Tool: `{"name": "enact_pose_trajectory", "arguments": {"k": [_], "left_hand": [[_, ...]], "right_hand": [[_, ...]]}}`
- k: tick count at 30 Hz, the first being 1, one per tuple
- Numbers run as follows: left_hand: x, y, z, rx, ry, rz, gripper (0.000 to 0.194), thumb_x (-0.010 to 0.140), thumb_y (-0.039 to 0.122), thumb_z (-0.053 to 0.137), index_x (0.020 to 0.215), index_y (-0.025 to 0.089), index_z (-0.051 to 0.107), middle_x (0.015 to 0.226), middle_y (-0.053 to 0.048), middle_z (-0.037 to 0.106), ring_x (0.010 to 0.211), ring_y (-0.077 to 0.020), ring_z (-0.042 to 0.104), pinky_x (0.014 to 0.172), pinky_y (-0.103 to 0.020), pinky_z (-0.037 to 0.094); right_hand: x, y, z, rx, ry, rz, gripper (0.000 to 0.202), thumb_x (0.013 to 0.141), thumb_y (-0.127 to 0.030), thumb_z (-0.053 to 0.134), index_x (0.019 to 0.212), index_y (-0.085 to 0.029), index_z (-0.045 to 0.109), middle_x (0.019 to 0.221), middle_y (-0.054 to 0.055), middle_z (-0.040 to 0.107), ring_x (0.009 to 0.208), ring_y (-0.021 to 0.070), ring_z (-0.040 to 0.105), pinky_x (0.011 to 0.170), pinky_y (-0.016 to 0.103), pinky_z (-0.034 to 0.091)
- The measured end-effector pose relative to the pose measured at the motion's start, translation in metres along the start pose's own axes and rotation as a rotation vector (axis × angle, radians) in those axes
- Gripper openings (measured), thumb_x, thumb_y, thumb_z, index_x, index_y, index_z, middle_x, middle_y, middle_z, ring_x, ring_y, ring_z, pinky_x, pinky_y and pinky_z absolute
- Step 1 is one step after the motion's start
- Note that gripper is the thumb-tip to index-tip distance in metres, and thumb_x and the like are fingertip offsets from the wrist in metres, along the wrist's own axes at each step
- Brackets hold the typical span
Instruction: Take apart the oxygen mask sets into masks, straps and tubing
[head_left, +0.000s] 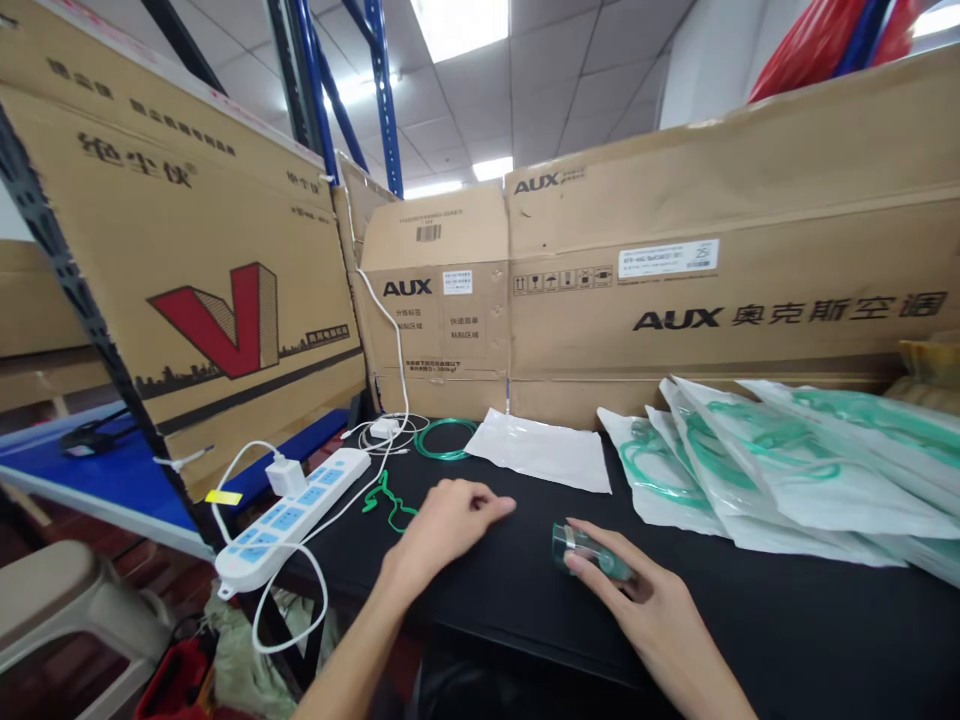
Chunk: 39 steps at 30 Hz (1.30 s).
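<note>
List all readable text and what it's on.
"绝尘侠": left cardboard
"V", red: left cardboard
"AUX": middle cardboard
"分拣标签 粘贴区域": middle cardboard
"快递面单 粘贴区域": middle cardboard
"300kgf": middle cardboard
"AUX": right cardboard, top left
"AUX 奥克斯空调": right cardboard
"25": wide white label, right cardboard
Other print: too small or blurred.

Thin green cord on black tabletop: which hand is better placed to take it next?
Probably the left hand: nearer the cord, apparently empty; the right hand holds a translucent green plastic piece.
</note>
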<state>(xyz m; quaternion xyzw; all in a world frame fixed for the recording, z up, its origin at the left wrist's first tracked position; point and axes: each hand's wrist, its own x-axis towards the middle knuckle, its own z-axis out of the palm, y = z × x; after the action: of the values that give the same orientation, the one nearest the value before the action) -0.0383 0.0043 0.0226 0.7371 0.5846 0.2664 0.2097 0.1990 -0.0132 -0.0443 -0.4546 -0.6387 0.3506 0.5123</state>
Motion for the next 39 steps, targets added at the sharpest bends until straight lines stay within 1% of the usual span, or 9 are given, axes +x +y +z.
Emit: {"name": "enact_pose_trajectory", "arguments": {"k": [5, 10, 13, 16, 19, 22, 29, 35, 39], "left_hand": [[-0.008, -0.059, -0.032, 0.323, 0.304, -0.201, 0.045, 0.1, 0.041, 0.046, 0.122, 0.008, 0.069, 0.125, -0.022, 0.067, 0.121, -0.0383, 0.058, 0.106, -0.049, 0.038], [-0.018, -0.088, -0.025, 0.439, 0.252, -0.196, 0.047, 0.1, 0.029, 0.046, 0.132, 0.0, 0.063, 0.137, -0.028, 0.061, 0.133, -0.0399, 0.053, 0.113, -0.051, 0.037], [-0.02, -0.084, -0.006, 0.416, 0.165, -0.089, 0.045, 0.102, 0.023, 0.041, 0.137, 0.004, 0.061, 0.145, -0.022, 0.057, 0.138, -0.0339, 0.051, 0.116, -0.046, 0.037], [-0.024, -0.074, 0.009, 0.356, 0.05, 0.069, 0.043, 0.103, 0.024, 0.042, 0.142, 0.022, 0.059, 0.15, -0.005, 0.056, 0.14, -0.022, 0.051, 0.118, -0.035, 0.037], [-0.03, -0.064, 0.013, 0.229, -0.072, 0.241, 0.04, 0.101, 0.023, 0.047, 0.137, 0.034, 0.062, 0.145, 0.005, 0.061, 0.136, -0.0175, 0.054, 0.118, -0.033, 0.038], [-0.035, -0.051, 0.007, 0.072, -0.108, 0.348, 0.034, 0.1, 0.016, 0.047, 0.118, 0.032, 0.072, 0.13, 0.004, 0.071, 0.131, -0.019, 0.058, 0.116, -0.036, 0.04], [-0.033, -0.016, 0.005, 0.161, 0.087, 0.265, 0.009, 0.097, 0.033, 0.065, 0.101, 0.026, 0.07, 0.103, 0.001, 0.071, 0.1, -0.0218, 0.062, 0.09, -0.036, 0.046], [-0.014, -0.013, 0.025, 0.232, 0.062, 0.25, 0.009, 0.093, 0.031, 0.07, 0.091, 0.022, 0.069, 0.096, -0.001, 0.066, 0.094, -0.0228, 0.06, 0.085, -0.035, 0.042], [-0.002, -0.007, 0.024, 0.008, -0.01, 0.261, 0.013, 0.093, 0.037, 0.07, 0.092, 0.025, 0.074, 0.092, 0.001, 0.067, 0.083, -0.0175, 0.059, 0.075, -0.028, 0.042]], "right_hand": [[-0.001, 0.005, 0.002, -0.009, -0.041, -0.005, 0.045, 0.083, -0.053, 0.075, 0.119, -0.024, 0.076, 0.122, 0.009, 0.075, 0.111, 0.0292, 0.071, 0.092, 0.039, 0.059], [-0.002, 0.002, 0.004, -0.011, -0.069, -0.016, 0.042, 0.084, -0.051, 0.076, 0.117, -0.025, 0.076, 0.121, 0.009, 0.075, 0.109, 0.0296, 0.071, 0.094, 0.042, 0.057], [-0.003, 0.0, 0.003, -0.006, -0.074, -0.022, 0.041, 0.084, -0.051, 0.075, 0.116, -0.025, 0.077, 0.12, 0.009, 0.076, 0.107, 0.0294, 0.072, 0.091, 0.041, 0.058], [-0.003, 0.0, 0.003, -0.001, -0.07, -0.025, 0.04, 0.083, -0.05, 0.075, 0.115, -0.026, 0.077, 0.119, 0.008, 0.076, 0.105, 0.0283, 0.072, 0.088, 0.038, 0.058], [-0.003, 0.001, 0.003, 0.006, -0.068, -0.018, 0.039, 0.083, -0.049, 0.076, 0.116, -0.027, 0.077, 0.119, 0.007, 0.076, 0.104, 0.0271, 0.072, 0.088, 0.037, 0.058], [-0.004, 0.001, 0.003, 0.019, -0.071, -0.004, 0.038, 0.083, -0.048, 0.076, 0.116, -0.03, 0.077, 0.119, 0.006, 0.075, 0.106, 0.0266, 0.071, 0.09, 0.037, 0.057], [-0.008, -0.003, 0.002, 0.072, -0.089, 0.035, 0.036, 0.083, -0.046, 0.077, 0.116, -0.031, 0.076, 0.123, 0.004, 0.073, 0.11, 0.0264, 0.069, 0.092, 0.037, 0.055], [-0.005, -0.005, 0.002, 0.156, -0.069, 0.077, 0.04, 0.081, -0.044, 0.081, 0.117, -0.029, 0.076, 0.117, 0.006, 0.074, 0.104, 0.0266, 0.069, 0.09, 0.039, 0.054], [-0.004, -0.009, 0.0, 0.288, -0.059, 0.121, 0.04, 0.09, -0.048, 0.073, 0.123, -0.025, 0.071, 0.104, 0.007, 0.075, 0.089, 0.0223, 0.07, 0.075, 0.034, 0.054]]}}
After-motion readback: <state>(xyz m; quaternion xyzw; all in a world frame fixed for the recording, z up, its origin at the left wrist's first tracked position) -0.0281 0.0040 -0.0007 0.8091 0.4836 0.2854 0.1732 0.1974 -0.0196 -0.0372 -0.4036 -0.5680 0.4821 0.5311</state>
